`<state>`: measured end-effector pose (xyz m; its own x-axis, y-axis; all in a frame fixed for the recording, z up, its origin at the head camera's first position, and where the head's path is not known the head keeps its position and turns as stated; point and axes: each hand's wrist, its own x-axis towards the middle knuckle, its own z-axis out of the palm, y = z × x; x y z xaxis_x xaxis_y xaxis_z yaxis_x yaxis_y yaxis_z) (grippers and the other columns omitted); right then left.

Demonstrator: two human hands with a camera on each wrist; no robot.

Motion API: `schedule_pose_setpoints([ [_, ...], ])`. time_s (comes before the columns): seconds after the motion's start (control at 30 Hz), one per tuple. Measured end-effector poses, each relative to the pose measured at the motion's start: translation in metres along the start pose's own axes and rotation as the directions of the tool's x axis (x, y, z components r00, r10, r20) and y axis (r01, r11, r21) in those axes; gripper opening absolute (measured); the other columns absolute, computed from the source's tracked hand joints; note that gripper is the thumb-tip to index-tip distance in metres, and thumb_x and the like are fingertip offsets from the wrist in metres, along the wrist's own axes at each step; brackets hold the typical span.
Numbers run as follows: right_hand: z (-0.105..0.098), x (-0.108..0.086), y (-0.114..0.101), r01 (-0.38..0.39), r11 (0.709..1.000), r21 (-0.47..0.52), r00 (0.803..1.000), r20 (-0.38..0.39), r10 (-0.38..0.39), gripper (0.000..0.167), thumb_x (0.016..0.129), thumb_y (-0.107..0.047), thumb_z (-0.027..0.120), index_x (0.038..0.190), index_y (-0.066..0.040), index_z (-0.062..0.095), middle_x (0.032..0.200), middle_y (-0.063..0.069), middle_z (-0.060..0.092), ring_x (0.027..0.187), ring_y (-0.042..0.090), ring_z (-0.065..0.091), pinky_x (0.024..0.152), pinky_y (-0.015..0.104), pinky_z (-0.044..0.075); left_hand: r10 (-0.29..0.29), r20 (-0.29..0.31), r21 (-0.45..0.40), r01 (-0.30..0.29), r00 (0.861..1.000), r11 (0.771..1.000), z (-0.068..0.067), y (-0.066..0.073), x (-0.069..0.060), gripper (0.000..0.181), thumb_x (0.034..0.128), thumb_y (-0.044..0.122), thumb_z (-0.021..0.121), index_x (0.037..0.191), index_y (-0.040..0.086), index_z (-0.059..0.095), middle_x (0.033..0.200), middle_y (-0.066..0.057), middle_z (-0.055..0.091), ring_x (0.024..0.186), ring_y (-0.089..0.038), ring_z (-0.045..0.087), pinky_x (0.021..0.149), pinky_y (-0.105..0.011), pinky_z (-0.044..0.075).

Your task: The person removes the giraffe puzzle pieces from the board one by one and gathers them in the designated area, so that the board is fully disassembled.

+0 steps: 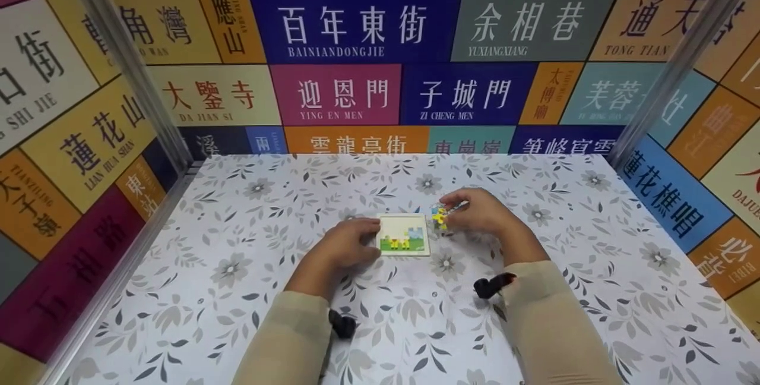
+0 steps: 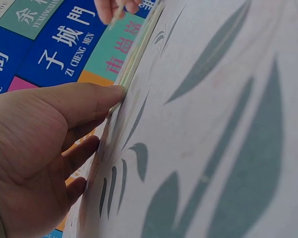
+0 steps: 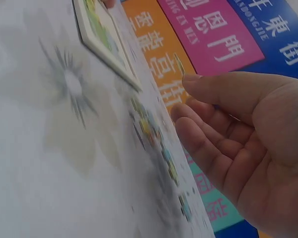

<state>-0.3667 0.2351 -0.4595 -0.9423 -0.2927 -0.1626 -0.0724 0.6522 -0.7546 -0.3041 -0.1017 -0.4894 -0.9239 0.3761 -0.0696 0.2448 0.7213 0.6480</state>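
Observation:
A small jigsaw puzzle in a pale tray (image 1: 404, 216) lies flat on the table. Along the tray's lower part runs a green, yellow and blue picture (image 1: 404, 243); the upper part shows bare backing. My left hand (image 1: 351, 243) holds the tray at its left edge, thumb near the lower corner and fingers higher up. Just right of the tray, my right hand (image 1: 478, 214) hovers over loose puzzle pieces (image 3: 149, 129). Between its thumb and fingers it pinches one thin puzzle piece (image 3: 179, 63), seen edge-on in the right wrist view.
A white cloth with grey flowers and leaves covers the table (image 1: 237, 314). Panels with coloured name blocks (image 1: 356, 22) stand behind and at both sides, with metal posts (image 1: 127, 46) at the corners. Black wrist cameras (image 1: 343, 324) sit at both sleeves.

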Motion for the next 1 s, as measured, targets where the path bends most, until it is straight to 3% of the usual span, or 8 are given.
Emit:
schedule_pose_setpoints([
  [0.3, -0.023, -0.009, 0.032, -0.053, 0.998, -0.036, 0.998, -0.032, 0.051, 0.052, 0.092, -0.027, 0.082, 0.142, -0.019, 0.068, 0.141, 0.009, 0.067, 0.121, 0.027, 0.066, 0.094, 0.038, 0.057, -0.004, 0.0, -0.01, 0.004, 1.0, 1.0, 0.001, -0.002, 0.0, 0.063, 0.0929, 0.023, 0.079, 0.153, 0.02, 0.061, 0.164, 0.003, 0.054, 0.16, -0.03, 0.04, 0.135, -0.051, 0.026],
  [0.67, -0.016, -0.009, 0.045, -0.047, 0.997, 0.054, 0.999, -0.002, 0.047, 0.05, 0.092, -0.016, 0.082, 0.14, -0.01, 0.068, 0.131, 0.014, 0.069, 0.101, 0.018, 0.071, 0.084, 0.031, 0.061, 0.002, -0.016, -0.001, -0.002, 1.0, 1.0, 0.003, -0.002, 0.0, 0.062, 0.0927, 0.024, 0.078, 0.153, 0.02, 0.061, 0.164, 0.003, 0.054, 0.16, -0.029, 0.039, 0.135, -0.051, 0.026],
  [1.0, -0.012, -0.006, 0.046, -0.072, 0.994, 0.085, 0.997, -0.031, 0.075, 0.049, 0.089, -0.01, 0.084, 0.136, -0.008, 0.07, 0.13, 0.014, 0.07, 0.097, 0.017, 0.069, 0.081, 0.028, 0.06, 0.012, -0.015, 0.008, -0.012, 1.0, 1.0, 0.001, 0.001, 0.001, 0.062, 0.0929, 0.024, 0.078, 0.153, 0.017, 0.061, 0.164, 0.001, 0.054, 0.16, -0.031, 0.04, 0.135, -0.051, 0.026],
])
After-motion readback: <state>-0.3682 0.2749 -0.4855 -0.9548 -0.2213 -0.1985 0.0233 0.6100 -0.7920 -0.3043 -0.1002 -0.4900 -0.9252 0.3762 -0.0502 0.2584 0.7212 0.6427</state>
